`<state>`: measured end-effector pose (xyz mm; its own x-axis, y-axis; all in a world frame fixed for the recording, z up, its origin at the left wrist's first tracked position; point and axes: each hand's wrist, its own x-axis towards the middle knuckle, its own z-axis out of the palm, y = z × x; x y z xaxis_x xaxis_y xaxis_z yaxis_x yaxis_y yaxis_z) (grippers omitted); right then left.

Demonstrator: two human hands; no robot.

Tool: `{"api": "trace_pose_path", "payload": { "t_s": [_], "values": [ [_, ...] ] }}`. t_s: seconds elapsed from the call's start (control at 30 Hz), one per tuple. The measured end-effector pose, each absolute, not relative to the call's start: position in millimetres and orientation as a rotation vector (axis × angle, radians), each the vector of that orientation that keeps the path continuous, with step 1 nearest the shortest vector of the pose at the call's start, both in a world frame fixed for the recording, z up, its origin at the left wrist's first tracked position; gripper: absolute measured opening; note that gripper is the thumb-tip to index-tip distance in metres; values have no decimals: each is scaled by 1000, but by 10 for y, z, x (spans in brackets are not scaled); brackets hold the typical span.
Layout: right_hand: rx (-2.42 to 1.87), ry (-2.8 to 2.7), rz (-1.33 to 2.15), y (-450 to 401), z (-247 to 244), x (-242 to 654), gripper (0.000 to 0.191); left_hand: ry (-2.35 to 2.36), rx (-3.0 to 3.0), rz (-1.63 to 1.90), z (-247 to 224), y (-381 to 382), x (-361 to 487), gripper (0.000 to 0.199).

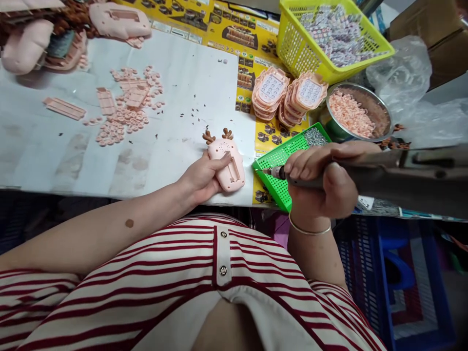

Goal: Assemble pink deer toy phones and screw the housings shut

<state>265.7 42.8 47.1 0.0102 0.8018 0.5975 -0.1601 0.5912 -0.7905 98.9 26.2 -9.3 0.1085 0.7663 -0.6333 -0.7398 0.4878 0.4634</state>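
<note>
My left hand (204, 175) grips a pink plastic toy phone casing (234, 152) with brown antlers at its top end. Its back faces up, with screw holes and an uncovered battery recess, and my thumb lies across it. My right hand (321, 178) is wrapped round a dark electric screwdriver (405, 175) held level, its bit pointing left. Under that bit lies a green perforated tray (276, 183), with a heap of small silver screws (315, 137) in its far corner. The bit's tip is apart from the casing.
Stacked pink keypad fronts (269, 92) stand behind the tray. A yellow basket (298, 51) of small printed pieces and a metal bowl (385, 105) of pink parts are at right. Loose pink pieces (126, 109) and finished-looking casings (119, 20) lie left.
</note>
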Motion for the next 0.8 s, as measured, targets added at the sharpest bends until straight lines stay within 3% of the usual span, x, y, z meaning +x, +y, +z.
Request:
{"api": "trace_pose_path", "payload": {
  "t_s": [0.5,0.63,0.8],
  "values": [
    [-419,-1520,1078,95,246,2359,19,910,52,1158,-104,273,1006,51],
    [-397,-1561,1091,151,239,2317,13,904,37,1170,-109,283,1016,42],
    [-522,-1639,1131,183,275,2349,23,894,48,1184,-98,311,1052,31]
  ]
}}
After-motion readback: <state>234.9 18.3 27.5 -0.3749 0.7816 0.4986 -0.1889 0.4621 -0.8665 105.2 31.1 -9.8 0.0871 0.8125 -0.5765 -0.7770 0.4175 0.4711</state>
